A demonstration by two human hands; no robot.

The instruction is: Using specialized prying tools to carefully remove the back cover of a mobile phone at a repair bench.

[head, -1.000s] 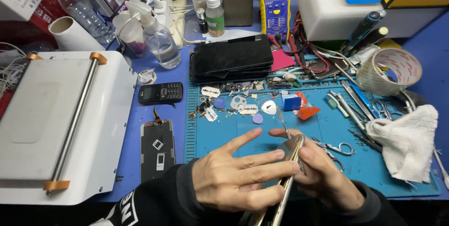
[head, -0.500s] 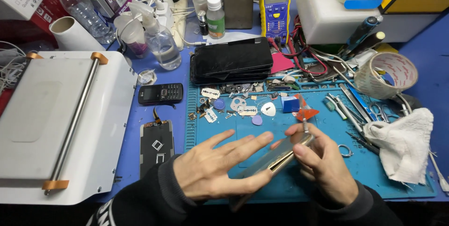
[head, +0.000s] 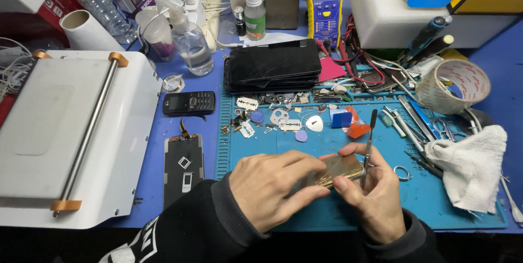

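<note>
A gold-coloured phone [head: 341, 169] lies flat, back up, low over the blue work mat [head: 447, 197]. My left hand [head: 272, 187] covers its left half, fingers pressed on it. My right hand [head: 373, 197] grips its right end with thumb and fingers, and also holds a thin metal pry tool [head: 370, 135] that points up and away from me. Both sleeves are black.
A white machine with a metal roller bar [head: 81, 132] fills the left. A black keypad phone [head: 189, 102] and a loose screen part [head: 183, 167] lie beside the mat. Stacked black phones [head: 272, 67], small parts, picks, tweezers, a tape roll [head: 455, 86], a white cloth [head: 471, 167] and bottles surround the mat.
The phone has gone from standing on edge between my hands to lying flat on the mat. My left hand has closed down over it.
</note>
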